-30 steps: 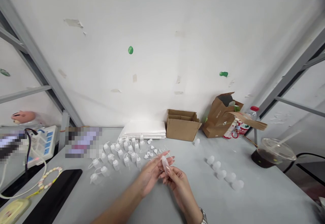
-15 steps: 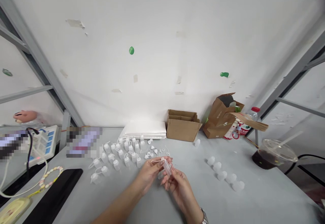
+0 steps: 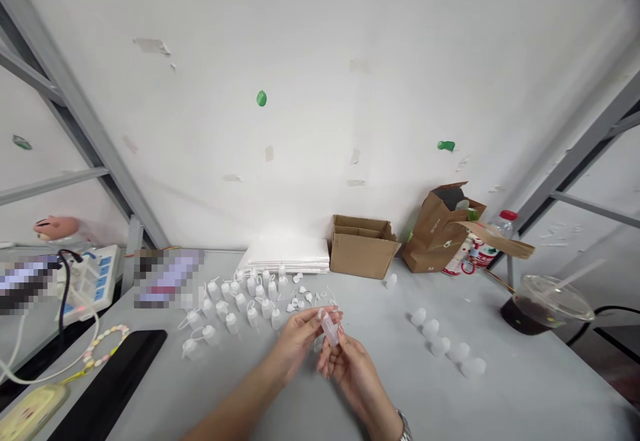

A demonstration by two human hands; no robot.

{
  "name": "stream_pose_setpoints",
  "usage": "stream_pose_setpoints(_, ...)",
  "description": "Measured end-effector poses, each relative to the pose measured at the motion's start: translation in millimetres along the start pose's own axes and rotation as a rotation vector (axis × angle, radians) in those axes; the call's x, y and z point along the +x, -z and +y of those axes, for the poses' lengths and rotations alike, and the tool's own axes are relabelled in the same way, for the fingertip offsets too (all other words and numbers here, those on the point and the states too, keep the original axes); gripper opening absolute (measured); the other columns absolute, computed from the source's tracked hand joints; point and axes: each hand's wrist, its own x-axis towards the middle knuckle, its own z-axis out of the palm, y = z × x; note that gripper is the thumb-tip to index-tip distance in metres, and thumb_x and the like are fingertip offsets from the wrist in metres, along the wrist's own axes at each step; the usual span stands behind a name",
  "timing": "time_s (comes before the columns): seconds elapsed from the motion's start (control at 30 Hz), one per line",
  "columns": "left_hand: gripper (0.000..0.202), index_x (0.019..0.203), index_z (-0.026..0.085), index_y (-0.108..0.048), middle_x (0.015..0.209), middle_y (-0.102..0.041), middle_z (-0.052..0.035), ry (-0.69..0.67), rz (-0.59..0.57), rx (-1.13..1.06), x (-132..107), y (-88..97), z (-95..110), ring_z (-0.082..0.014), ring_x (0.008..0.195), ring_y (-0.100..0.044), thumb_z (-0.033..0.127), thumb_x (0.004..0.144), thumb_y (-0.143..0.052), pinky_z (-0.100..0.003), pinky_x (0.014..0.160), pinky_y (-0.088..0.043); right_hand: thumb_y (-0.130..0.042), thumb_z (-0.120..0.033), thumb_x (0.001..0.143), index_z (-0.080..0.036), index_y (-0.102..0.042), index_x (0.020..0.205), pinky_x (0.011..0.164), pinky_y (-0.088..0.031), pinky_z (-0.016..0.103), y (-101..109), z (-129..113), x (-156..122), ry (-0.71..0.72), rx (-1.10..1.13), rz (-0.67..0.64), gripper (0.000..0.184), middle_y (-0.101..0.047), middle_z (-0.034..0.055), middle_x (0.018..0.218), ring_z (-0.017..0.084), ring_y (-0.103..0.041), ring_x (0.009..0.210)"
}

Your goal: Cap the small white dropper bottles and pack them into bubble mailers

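Observation:
Both my hands meet over the grey table (image 3: 525, 388) at the lower middle. My right hand (image 3: 350, 364) grips a small translucent plastic bottle (image 3: 329, 329) from below, tilted up to the left. My left hand (image 3: 299, 338) pinches at the bottle's top end with curled fingers; the exact piece between its fingertips is too small to make out. Just beyond my hands stand several small white capped bottles (image 3: 240, 302) with loose white caps (image 3: 300, 298) beside them. A row of several cloudy round bottles (image 3: 447, 348) lies to the right.
An open cardboard box (image 3: 362, 246) and a stack of white sheets (image 3: 289, 254) stand against the wall. A torn paper bag (image 3: 445, 228), a red-capped bottle (image 3: 503, 228) and a lidded drink cup (image 3: 547, 301) are at right. A black pad (image 3: 115, 378), power strip (image 3: 87, 281) and cables sit left.
My hands have sunk slightly toward the table with the bottle. The bottle is tilted a little more and my left fingers have closed in on its top.

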Motion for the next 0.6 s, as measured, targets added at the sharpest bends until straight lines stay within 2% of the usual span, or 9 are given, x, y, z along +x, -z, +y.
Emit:
stream_pose_setpoints(0.1,0.033,0.102,0.013,-0.067,0.105,-0.068,-0.0150,0.030,0.017,0.009,-1,-0.8,3,-0.0269,0.096,-0.062,0.033,0.075,-0.065,-0.034,0.079,-0.048,-0.065,-0.054,0.069,-0.013,-0.064,0.065,0.051,-0.039,0.025,1,2,2,0.052,-0.081,0.042,0.041,-0.064,0.0071,0.055,0.014,-0.054,0.049)
stream_pose_setpoints(0.23,0.035,0.108,0.014,-0.065,0.112,-0.066,-0.0137,0.024,-0.006,-0.054,-1,0.0,3,-0.0259,0.111,-0.055,0.025,0.076,-0.064,-0.034,0.095,-0.039,-0.062,-0.060,0.069,-0.015,-0.063,0.065,0.053,-0.040,0.027,6,8,6,0.155,-0.204,0.117,0.045,-0.064,0.0049,0.054,0.015,-0.054,0.051)
stream_pose_setpoints(0.33,0.035,0.109,0.012,-0.064,0.115,-0.064,-0.0148,0.031,-0.009,-0.089,0,1.0,2,-0.0271,0.117,-0.051,0.024,0.077,-0.061,-0.035,0.100,-0.034,-0.059,-0.064,0.069,-0.015,-0.063,0.067,0.052,-0.041,0.028,10,11,8,0.192,-0.289,0.145,0.048,-0.063,0.0036,0.054,0.015,-0.054,0.050)
stream_pose_setpoints(0.47,0.034,0.109,0.009,-0.063,0.115,-0.064,-0.0154,0.045,-0.003,-0.105,1,1.2,0,-0.0272,0.115,-0.052,0.021,0.078,-0.056,-0.036,0.097,-0.036,-0.056,-0.064,0.071,-0.016,-0.062,0.066,0.051,-0.041,0.027,12,13,8,0.282,-0.407,0.193,0.048,-0.062,0.0026,0.054,0.014,-0.052,0.048)
stream_pose_setpoints(0.6,0.033,0.108,0.010,-0.063,0.111,-0.066,-0.0147,0.075,-0.007,-0.128,2,1.2,-2,-0.0258,0.107,-0.057,0.021,0.079,-0.052,-0.036,0.093,-0.039,-0.055,-0.065,0.071,-0.017,-0.062,0.067,0.051,-0.041,0.027,13,13,8,0.277,-0.435,0.212,0.049,-0.062,0.0029,0.054,0.015,-0.053,0.049)
